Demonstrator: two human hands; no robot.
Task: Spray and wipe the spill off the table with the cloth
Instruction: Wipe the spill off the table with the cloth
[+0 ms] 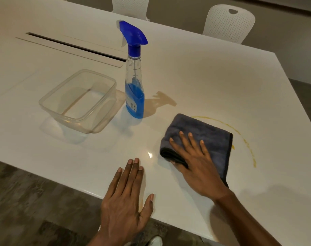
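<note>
A folded dark grey cloth [209,137] lies on the white table [213,77]. My right hand [197,166] presses flat on its near left part, thumb tucked under the cloth's edge. A thin yellow streak of spill [247,144] curves around the cloth's far and right sides. A spray bottle [134,82] with a blue trigger head and blue liquid stands upright to the left beyond the cloth, untouched. My left hand [126,196] rests flat on the table near its front edge, fingers apart, holding nothing.
A clear empty plastic container [80,100] sits left of the bottle. A long cable slot [76,46] runs across the table's far left. Two white chairs [229,23] stand behind the table. The table's front edge runs diagonally under my left hand.
</note>
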